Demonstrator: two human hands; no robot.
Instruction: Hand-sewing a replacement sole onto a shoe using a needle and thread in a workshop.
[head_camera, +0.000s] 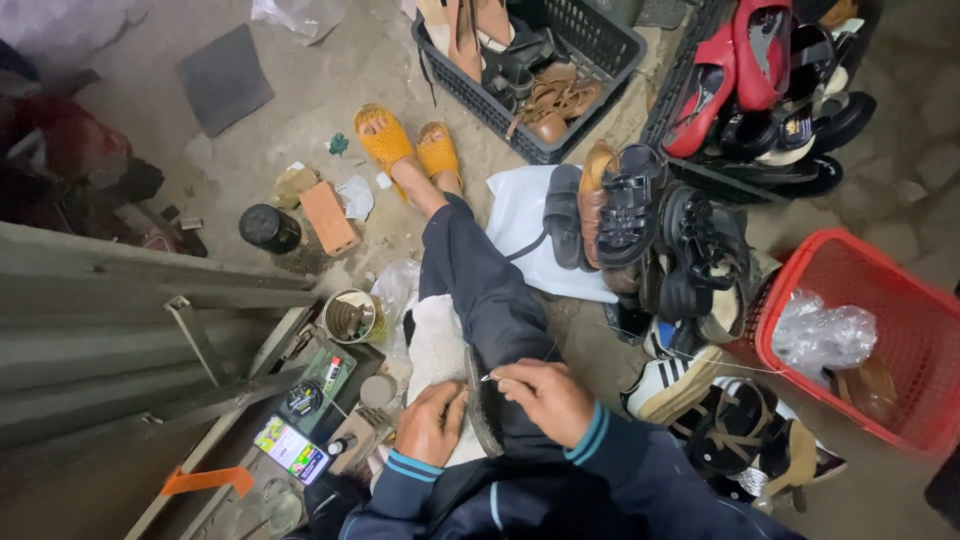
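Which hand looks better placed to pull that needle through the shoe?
Probably the right hand: its fingertips already pinch the needle at the dark shoe. The left hand grips the shoe's side, steadying it.

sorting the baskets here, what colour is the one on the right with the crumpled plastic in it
Red: the basket holding the crumpled plastic shows best in the head view, at right.

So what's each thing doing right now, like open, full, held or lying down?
Left hand: gripping the dark shoe's sole.
Right hand: pinching a needle.
Dark shoe: held on the lap, on edge.
Tin can: open, upright.
Phone: screen lit.
Red basket: holds a crumpled clear bag.
Black crate: full of sandals.
Black jar: lid on.
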